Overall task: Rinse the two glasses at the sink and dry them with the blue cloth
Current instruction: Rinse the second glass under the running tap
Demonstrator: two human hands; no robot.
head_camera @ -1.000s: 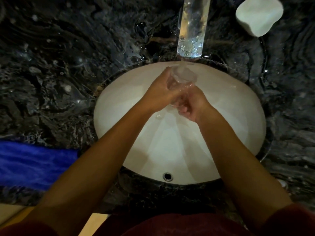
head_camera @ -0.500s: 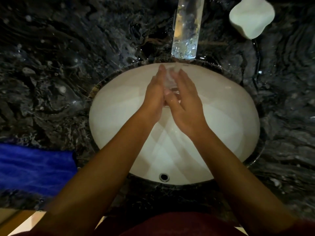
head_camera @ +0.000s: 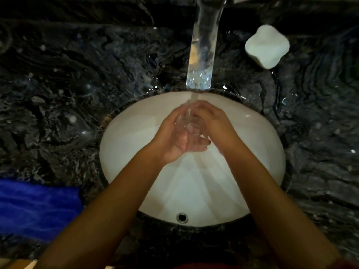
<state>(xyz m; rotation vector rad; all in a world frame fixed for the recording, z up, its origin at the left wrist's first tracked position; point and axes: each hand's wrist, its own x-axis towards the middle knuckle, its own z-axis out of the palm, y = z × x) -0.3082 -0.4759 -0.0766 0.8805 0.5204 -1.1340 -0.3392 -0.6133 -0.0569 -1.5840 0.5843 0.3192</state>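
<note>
You cup the glass (head_camera: 189, 126) between both hands, left hand (head_camera: 172, 139) and right hand (head_camera: 215, 123), fingers curled round it, under the tap (head_camera: 202, 55) stream so water runs in, above the sink (head_camera: 252, 152). Cloth (head_camera: 37, 206) waits on the surface (head_camera: 68, 94), left. Second glass not visible.

Glossy dark marble counter (head_camera: 77, 94), smooth white ceramic basin (head_camera: 126, 152), fuzzy blue cloth (head_camera: 35, 206), shiny metal tap (head_camera: 204, 55).
</note>
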